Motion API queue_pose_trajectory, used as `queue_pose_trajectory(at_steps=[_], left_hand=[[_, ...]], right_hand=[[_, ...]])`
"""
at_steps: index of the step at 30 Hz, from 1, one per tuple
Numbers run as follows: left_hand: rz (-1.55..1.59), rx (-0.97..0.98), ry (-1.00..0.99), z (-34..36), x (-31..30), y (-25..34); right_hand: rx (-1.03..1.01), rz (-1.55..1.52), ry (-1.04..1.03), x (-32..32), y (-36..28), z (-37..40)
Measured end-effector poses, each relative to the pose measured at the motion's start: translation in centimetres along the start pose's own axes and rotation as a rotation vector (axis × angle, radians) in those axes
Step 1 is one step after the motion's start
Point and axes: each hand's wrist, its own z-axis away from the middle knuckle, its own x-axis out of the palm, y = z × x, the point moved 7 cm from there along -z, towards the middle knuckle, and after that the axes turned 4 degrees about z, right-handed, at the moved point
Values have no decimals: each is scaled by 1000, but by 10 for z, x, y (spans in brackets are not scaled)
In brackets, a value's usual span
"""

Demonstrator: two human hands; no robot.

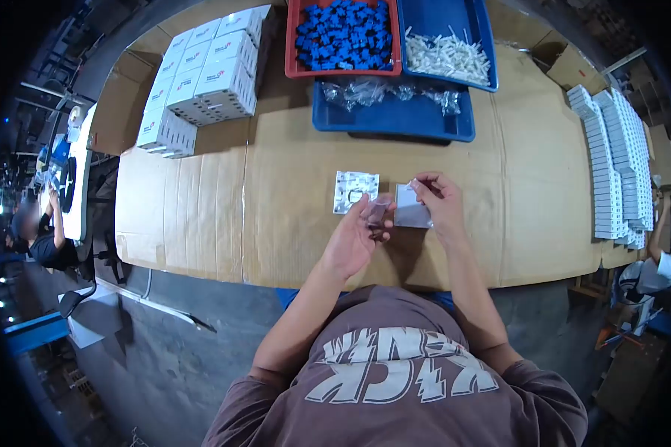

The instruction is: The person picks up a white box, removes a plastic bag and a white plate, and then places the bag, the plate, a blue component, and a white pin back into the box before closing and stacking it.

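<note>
My left hand (356, 237) holds a small clear plastic bag (376, 211) between thumb and fingers, above the cardboard-covered table. Just right of it, my right hand (441, 203) pinches the upper right edge of a flat, pale grey square piece (412, 208); whether this is a packet or a card cannot be made out. Behind my left fingertips a white printed square (355, 188) with a dark outline in its middle lies flat on the cardboard.
Stacked white boxes (220, 74) stand at the back left. A red tray (290, 45) holds blue parts, a blue tray (492, 56) white parts, and a lower blue tray (395, 123) clear bags. White stacks (611, 164) stand right. People work at both sides.
</note>
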Motion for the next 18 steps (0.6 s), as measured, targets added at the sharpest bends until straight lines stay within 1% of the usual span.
queue_pose_trajectory(at_steps=[2,3,7,10,11,14,15,18], left_hand=[[-39,5,23,0,1,1],[-39,-7,2,0,4,2],[-89,-4,-11,-2,8,0],[-103,-15,7,1,8,-1],[-124,-6,12,2,7,-1],[-205,20,58,7,3,0],[-237,26,75,9,2,0],[-241,10,45,9,1,-1]], right_hand=[[-46,30,-42,7,-25,5],[-74,49,-61,10,-38,5],[-132,63,-286,32,-64,5],[-205,364,-403,40,-71,6],[-154,407,-446,41,-70,6],[-338,444,-596,54,-87,6],[-330,407,-654,57,-91,6],[-431,446,-761,63,-93,2]])
